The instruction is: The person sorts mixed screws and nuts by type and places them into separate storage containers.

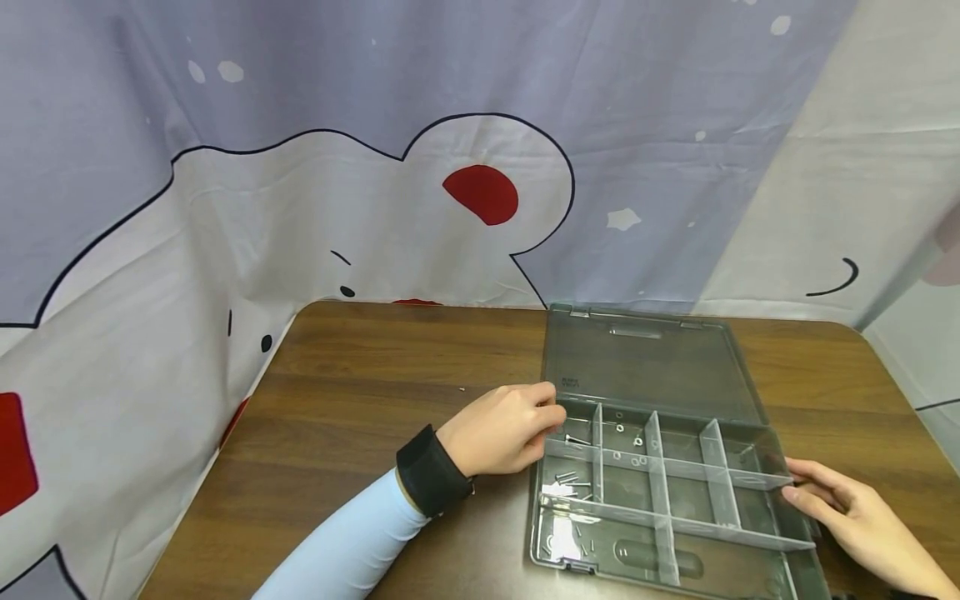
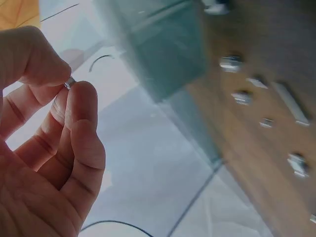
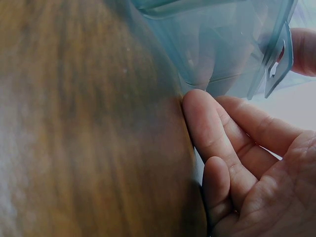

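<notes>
A translucent grey compartment box (image 1: 693,492) lies on the table with its lid (image 1: 645,358) folded back. My left hand (image 1: 506,429) is at the box's left side, near the far-left compartment. Its thumb and index finger pinch a small shiny metal nut (image 2: 69,83), mostly covered by the fingertips. My right hand (image 1: 851,521) holds the box's right wall, thumb by the rim; some of its fingers (image 3: 200,116) show against the plastic in the right wrist view. Screws (image 1: 570,479) lie in the left compartments, and several small nuts (image 1: 637,442) in the column beside them.
The brown wooden table (image 1: 360,400) extends left of the box. A patterned curtain (image 1: 360,217) hangs along its far edge. Clear dividers (image 1: 663,500) split the box into compartments, those on the right bare.
</notes>
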